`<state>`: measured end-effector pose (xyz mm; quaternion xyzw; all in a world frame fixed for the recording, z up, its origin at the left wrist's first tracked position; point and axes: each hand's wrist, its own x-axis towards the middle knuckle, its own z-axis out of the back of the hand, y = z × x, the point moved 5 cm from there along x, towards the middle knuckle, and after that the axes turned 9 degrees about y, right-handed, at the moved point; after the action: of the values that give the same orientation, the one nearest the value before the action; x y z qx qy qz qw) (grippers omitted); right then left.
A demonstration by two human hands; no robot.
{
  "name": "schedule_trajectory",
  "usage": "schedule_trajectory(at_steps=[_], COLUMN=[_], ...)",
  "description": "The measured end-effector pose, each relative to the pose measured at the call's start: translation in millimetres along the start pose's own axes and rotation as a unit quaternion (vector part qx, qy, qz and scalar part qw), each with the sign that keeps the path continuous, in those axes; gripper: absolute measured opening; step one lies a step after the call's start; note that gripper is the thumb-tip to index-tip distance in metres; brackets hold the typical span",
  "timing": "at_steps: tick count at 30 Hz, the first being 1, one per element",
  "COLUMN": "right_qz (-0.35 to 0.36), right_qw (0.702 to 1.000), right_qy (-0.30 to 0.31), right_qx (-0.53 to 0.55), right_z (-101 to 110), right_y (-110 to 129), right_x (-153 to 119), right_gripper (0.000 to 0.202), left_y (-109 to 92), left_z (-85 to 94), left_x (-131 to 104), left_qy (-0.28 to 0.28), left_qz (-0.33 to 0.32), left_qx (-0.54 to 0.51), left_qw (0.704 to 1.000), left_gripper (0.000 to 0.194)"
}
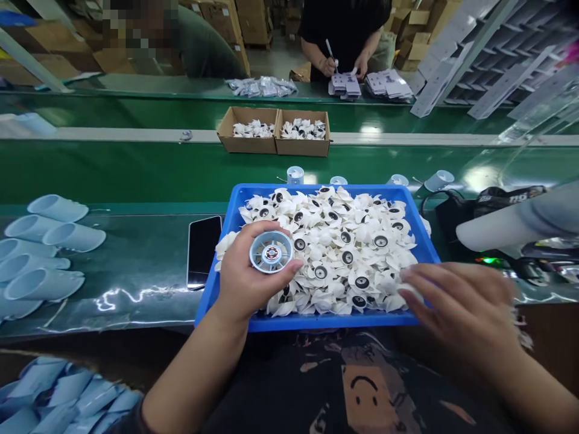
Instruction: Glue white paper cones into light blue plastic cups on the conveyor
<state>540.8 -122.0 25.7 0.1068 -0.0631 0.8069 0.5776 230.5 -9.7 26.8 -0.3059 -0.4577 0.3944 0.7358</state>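
My left hand holds a round light-blue housing over the left part of a blue tray, its spoked end facing up. White fan blades with black hubs are heaped in the tray. Over the tray's right edge, my right hand is slightly blurred, its thumb and fingers pinched around a small white piece, which looks like a fan blade. Several light-blue cups lie on their sides at the left of the bench.
A black phone lies left of the tray. Two cardboard boxes of blades stand beyond it. Several blue housings sit behind the tray. A white cylinder juts in at right. Across the bench, a person's hand holds a pen.
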Motion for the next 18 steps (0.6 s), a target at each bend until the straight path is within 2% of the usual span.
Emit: schedule_trajectory(at_steps=[3, 5, 9, 13, 16, 18], right_qz=[0.018, -0.004, -0.022, 0.028, 0.057, 0.056], right_qw=[0.992, 0.984, 0.975, 0.973, 0.968, 0.969], right_qy=[0.116, 0.157, 0.165, 0.182, 0.200, 0.200], right_qx=[-0.051, -0.082, -0.146, -0.141, -0.139, -0.134], right_z=[-21, -24, -19, -19, -24, -25], right_y=[12, 12, 21, 33, 34, 32], right_x=[10, 17, 29, 36, 38, 39], right_gripper=[0.023, 0.024, 0.023, 0.028, 0.014, 0.013], left_y=[-1, -2, -4, -3, -2, -4], left_z=[0.3, 0.8, 1.4, -0.2, -0.7, 0.2], left_x=[-2, -3, -3, -3, -3, -3], left_qy=[0.005, 0.005, 0.005, 0.021, 0.026, 0.020], left_qz=[-0.004, -0.009, -0.018, -0.009, -0.007, -0.011], left_qx=[0.020, 0.043, 0.042, 0.024, 0.023, 0.031], left_qw=[1.000, 0.999, 0.999, 0.999, 0.999, 0.999], left_gripper=[0.056, 0.056, 0.053, 0.054, 0.054, 0.052])
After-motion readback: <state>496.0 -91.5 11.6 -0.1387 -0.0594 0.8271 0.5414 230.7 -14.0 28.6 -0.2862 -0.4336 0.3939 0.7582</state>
